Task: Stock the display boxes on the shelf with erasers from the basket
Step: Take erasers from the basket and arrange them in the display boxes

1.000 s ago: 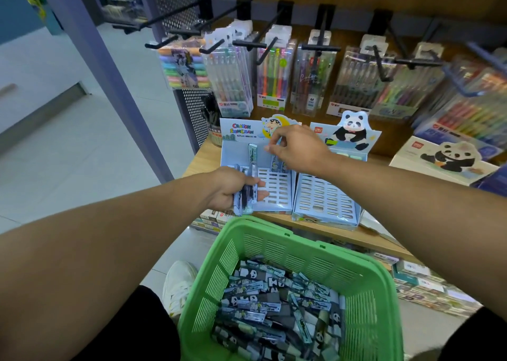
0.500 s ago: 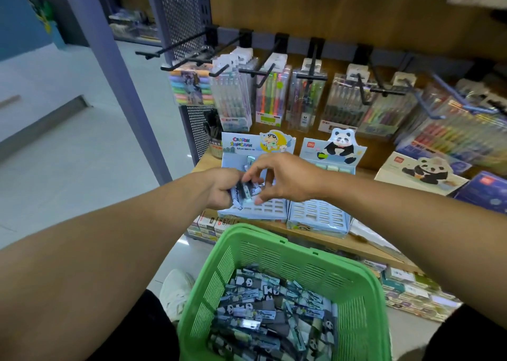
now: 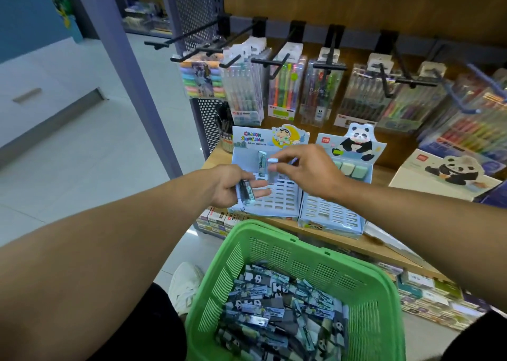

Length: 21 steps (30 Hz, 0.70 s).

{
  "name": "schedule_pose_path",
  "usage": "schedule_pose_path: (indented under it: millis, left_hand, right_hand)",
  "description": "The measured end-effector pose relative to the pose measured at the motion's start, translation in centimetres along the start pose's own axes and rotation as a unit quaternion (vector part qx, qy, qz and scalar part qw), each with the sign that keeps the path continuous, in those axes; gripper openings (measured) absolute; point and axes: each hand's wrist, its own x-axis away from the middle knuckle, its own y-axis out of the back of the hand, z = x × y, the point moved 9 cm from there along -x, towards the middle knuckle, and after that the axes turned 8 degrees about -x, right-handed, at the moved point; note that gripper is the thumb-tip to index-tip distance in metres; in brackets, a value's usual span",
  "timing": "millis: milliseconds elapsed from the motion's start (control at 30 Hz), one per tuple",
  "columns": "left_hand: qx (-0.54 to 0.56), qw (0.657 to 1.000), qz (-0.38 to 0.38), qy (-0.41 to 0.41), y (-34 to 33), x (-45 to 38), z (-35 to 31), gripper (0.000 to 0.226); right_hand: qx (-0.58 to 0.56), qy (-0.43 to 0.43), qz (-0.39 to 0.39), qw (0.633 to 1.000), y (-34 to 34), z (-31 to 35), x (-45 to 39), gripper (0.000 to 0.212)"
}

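Bare forearms, black shorts [image 3: 153,330], white sneaker [image 3: 185,285].

The eraser [image 3: 270,168] pinched in the right hand [image 3: 307,172] is motion-blurred, its print unreadable.

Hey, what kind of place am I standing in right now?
Most likely a stationery shop: packaged pen sets hang from black display hooks, and cartoon display boxes sit on a wooden shelf.
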Motion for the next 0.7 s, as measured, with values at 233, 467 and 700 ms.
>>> schedule_pose_path:
  millis: [233,467,700]
  left_hand:
    - [-0.019,0.998,-0.056,0.035,1.6,-1.5,1.3,0.013]
    - [-0.057,0.995,-0.063,0.042,1.4,-2.4,1.7,0.013]
    - [-0.051,0.996,-0.063,0.039,1.2,-2.6,1.7,0.025]
  right_hand:
    - [0.013,-0.104,-0.047,0.993,1.9,-4.9,-2.2,0.010]
    - [0.035,-0.074,-0.068,0.994,0.4,-5.9,-3.7,0.010]
    - [0.092,-0.056,-0.030,0.994,-0.4,-5.9,-3.9,0.012]
